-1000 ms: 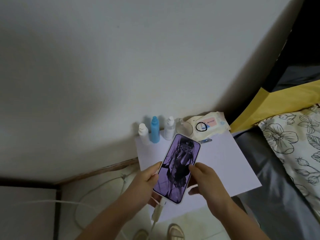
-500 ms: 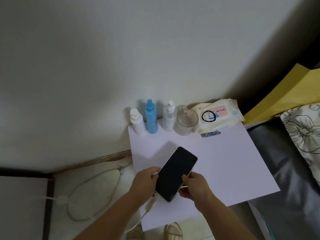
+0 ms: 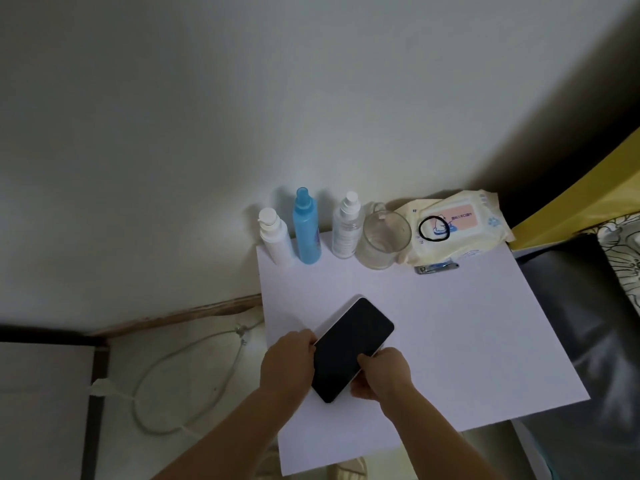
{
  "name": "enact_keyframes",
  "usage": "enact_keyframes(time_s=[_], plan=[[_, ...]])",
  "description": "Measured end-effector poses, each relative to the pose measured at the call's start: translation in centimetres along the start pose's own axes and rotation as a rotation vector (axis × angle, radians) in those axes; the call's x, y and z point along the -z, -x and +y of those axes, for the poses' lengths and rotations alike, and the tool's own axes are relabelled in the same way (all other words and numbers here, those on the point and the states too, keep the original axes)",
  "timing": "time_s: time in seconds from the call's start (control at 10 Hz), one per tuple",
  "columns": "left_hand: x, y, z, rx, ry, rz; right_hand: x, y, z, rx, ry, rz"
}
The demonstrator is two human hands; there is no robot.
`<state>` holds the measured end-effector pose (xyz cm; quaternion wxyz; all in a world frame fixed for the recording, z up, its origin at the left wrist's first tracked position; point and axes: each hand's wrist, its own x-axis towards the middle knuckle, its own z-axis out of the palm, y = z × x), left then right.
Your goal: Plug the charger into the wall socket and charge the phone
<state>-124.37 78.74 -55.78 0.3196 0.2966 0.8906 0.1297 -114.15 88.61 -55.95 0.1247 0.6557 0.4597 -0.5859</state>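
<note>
**Phone screen dark, handset lowered to the white table**

The phone (image 3: 351, 348) shows a lit purple wallpaper a second ago and is held up near the bottles; now its screen is black and it sits low over the white table (image 3: 467, 334), lying diagonally with its top toward one o'clock. The cable plug seen at its lower end earlier is hidden behind the hands, so I cannot tell whether it is seated. My reading: the phone is being laid down to charge and the task is near its end.

The left hand (image 3: 289, 367) is curled on the phone's left long edge, fingers closed against it. The right hand (image 3: 382, 374) grips the lower right edge, thumb on the glass rim.

On the floor at nine o'clock a white cable (image 3: 194, 344) loops toward a white plug (image 3: 100, 388); the socket itself is not clearly visible.

At twelve o'clock stand a white pump bottle (image 3: 275, 239), a blue spray bottle (image 3: 306, 230), a clear spray bottle (image 3: 346, 230) and a glass cup (image 3: 384, 237). At one o'clock a wet-wipes pack (image 3: 460, 223) carries a pink label with small print too blurred to read, and a black hair tie (image 3: 434, 229) rests on it.
</note>
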Motion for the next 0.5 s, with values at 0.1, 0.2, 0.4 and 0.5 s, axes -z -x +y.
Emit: enact_keyframes(time_s=[0.1,0.2,0.4,0.5], plan=[[0.3,-0.2,0.1,0.005,-0.135,-0.006,0.0,0.0,-0.4,0.019,0.171,0.003],[0.6,-0.2,0.3,0.002,-0.249,-0.014,0.2,0.6,-0.5,0.008,0.279,-0.021],[2.1,1.4,0.2,0.028,-0.177,-0.033,1.0,2.7,0.1,0.066,0.527,-0.069],[3.5,3.0,0.5,0.034,-0.112,-0.051,1.7,4.3,0.5,0.197,0.575,-0.092]])
